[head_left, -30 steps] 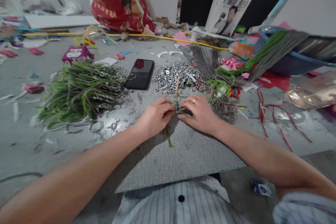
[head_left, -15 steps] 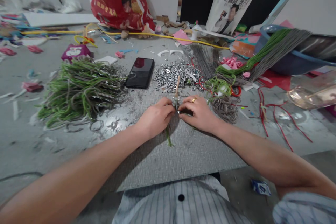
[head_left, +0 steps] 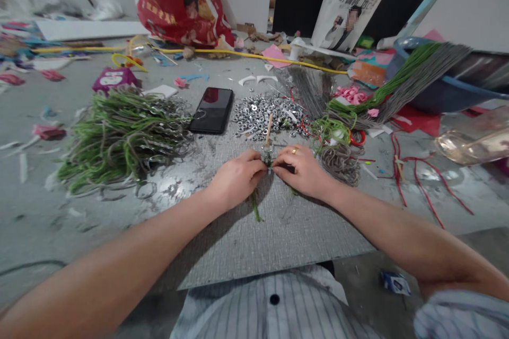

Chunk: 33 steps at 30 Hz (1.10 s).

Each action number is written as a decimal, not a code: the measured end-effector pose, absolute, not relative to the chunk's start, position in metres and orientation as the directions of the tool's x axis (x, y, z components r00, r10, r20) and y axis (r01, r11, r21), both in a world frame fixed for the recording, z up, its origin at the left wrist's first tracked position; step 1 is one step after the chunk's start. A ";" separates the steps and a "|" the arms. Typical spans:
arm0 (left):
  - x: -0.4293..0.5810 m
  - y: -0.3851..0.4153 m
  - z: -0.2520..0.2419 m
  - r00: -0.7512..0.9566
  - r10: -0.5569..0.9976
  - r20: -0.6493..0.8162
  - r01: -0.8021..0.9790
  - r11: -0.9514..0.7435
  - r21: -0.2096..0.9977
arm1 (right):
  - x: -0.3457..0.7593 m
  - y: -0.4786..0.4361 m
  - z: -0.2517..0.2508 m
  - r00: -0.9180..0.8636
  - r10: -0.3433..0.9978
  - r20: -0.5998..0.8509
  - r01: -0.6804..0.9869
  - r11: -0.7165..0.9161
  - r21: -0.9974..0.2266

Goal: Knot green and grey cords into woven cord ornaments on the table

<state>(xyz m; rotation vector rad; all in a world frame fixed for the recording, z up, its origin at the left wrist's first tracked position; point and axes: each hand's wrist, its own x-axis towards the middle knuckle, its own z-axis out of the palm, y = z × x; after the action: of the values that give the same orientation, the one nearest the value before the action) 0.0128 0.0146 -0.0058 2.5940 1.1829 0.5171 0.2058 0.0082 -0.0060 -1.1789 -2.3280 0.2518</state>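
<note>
On our grey table (head_left: 278, 238), a heap of green and grey cords (head_left: 127, 137) lies well left of our grip, and a pile of small metal pieces (head_left: 258, 114) sits beyond it. Our left hand (head_left: 238, 177) and right hand (head_left: 301, 172) nearly meet, fingertips pinching a green cord (head_left: 256, 209) between them; its tail shows below our left fingers, which hide much of it. Past them lies a phone (head_left: 212, 110). A thin stick (head_left: 269, 128) rises just beyond our fingertips.
</note>
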 end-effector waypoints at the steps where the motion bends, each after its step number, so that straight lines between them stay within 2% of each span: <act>1: 0.013 0.014 -0.006 0.607 0.766 0.212 0.680 -0.639 0.360 | 0.206 0.008 -0.006 -0.496 0.791 0.359 0.700 0.609 -0.374; 7: 0.014 0.014 -0.006 0.594 0.784 0.181 0.701 -0.615 0.362 | 0.206 0.009 -0.006 -0.534 0.786 0.313 0.705 0.618 -0.349; 13: 0.016 0.014 -0.004 0.600 0.782 0.169 0.699 -0.615 0.366 | 0.203 0.009 -0.005 -0.535 0.772 0.343 0.684 0.634 -0.360; 27: 0.014 0.010 -0.002 0.602 0.769 0.216 0.670 -0.633 0.387 | 0.214 0.009 -0.002 -0.483 0.773 0.411 0.621 0.633 -0.462; 33: 0.013 0.009 -0.001 0.602 0.774 0.197 0.676 -0.625 0.392 | 0.229 0.012 0.005 -0.488 0.790 0.372 0.684 0.610 -0.399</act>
<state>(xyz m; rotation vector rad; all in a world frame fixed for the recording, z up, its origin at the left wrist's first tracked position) 0.0131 0.0089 -0.0012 2.5541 1.1845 0.5087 0.2295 0.0123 0.0053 -1.1610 -2.3128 0.2669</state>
